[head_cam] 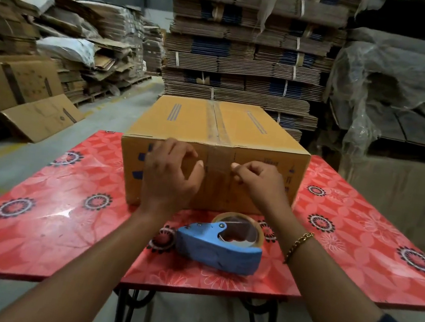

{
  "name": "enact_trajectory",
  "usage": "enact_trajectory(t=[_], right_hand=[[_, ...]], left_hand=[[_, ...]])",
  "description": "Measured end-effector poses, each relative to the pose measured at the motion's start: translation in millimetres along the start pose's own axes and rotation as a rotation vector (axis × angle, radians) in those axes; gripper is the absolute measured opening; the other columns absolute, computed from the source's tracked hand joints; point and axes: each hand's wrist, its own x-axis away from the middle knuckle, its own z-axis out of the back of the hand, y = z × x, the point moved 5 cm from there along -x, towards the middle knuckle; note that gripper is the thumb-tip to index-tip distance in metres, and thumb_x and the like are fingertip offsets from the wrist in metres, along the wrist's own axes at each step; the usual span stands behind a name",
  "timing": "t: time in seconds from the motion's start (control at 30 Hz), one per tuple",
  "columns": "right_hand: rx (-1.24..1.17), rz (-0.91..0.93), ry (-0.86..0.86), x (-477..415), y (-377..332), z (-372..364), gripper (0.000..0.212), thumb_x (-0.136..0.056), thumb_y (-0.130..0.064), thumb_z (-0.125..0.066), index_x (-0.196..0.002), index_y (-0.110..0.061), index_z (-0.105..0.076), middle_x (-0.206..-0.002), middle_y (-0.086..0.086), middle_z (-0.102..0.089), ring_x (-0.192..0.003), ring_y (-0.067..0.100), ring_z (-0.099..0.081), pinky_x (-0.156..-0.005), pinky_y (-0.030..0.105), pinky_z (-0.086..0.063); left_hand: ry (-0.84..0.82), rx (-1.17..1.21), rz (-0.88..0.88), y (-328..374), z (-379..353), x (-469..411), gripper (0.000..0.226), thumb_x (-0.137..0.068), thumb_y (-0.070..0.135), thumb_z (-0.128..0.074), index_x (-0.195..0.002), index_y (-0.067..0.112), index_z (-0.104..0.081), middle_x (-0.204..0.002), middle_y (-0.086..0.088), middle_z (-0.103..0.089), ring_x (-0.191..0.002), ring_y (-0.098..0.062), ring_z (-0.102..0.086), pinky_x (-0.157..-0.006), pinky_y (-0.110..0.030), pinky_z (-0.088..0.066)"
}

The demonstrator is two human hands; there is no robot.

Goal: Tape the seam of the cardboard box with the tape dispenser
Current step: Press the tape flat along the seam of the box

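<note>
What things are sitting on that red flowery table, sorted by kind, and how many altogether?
Cardboard box: 1
Blue tape dispenser: 1
Roll of clear tape, mounted in the dispenser: 1
Total: 3 on the red table

Blue print on cardboard box (216, 145) front blurred; no text readable.
</note>
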Motion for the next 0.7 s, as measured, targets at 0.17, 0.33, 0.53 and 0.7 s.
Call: enact_trajectory(t=[0.17,0.33,0.53,0.7], right_hand=[[-0.120,-0.033,-0.025,4.5,0.5,-12.2,0.014,-0.089,-0.029,-0.073,-0.080,-0.018,-0.076,-0.080,0.003,-0.078,-0.079,0.022,-0.075,-0.077,0.047,-0.064],[-0.274,-0.064,-0.065,8.4,-0.7,-12.0,0.012,-0.090,-0.017,-0.072,-0.081,-0.011,-0.074,-0.074,0.003,-0.071,-0.073,0.016,-0.065,-0.073,0.036,-0.055],[-0.282,-0.096,-0.091,9.2,1.3,-14.3,0.013,-0.092,-0.019,-0.071,-0.086,-0.008,-0.074,-0.072,0.002,-0.069,-0.072,0.015,-0.063,-0.069,0.033,-0.053],[-0.078,-0.057,-0.020,5.7,5.4,-13.0,0.015,-0.089,-0.022,-0.071,-0.075,-0.017,-0.073,-0.071,-0.003,-0.072,-0.069,0.012,-0.066,-0.068,0.034,-0.057]], left_hand=[[-0.236,0.162,0.355,-5.8,-22.2,4.0,0.026,-0.089,0.047,-0.061,-0.085,0.023,-0.070,-0.083,0.006,-0.068,-0.078,-0.014,-0.062,-0.064,-0.032,-0.048],[-0.330,0.185,0.446,-6.1,-29.1,2.1,0.045,-0.089,0.058,-0.060,-0.073,0.018,-0.072,-0.067,0.001,-0.070,-0.065,-0.015,-0.062,-0.059,-0.032,-0.044],[-0.294,0.429,0.531,-10.6,-35.8,5.8,0.026,-0.087,0.038,-0.073,-0.075,0.016,-0.074,-0.070,0.000,-0.075,-0.057,-0.009,-0.068,-0.062,-0.032,-0.053],[-0.219,0.317,0.466,-6.6,-37.7,5.9,0.027,-0.088,0.037,-0.071,-0.068,0.019,-0.069,-0.059,0.002,-0.070,-0.045,-0.005,-0.065,-0.055,-0.028,-0.054]])
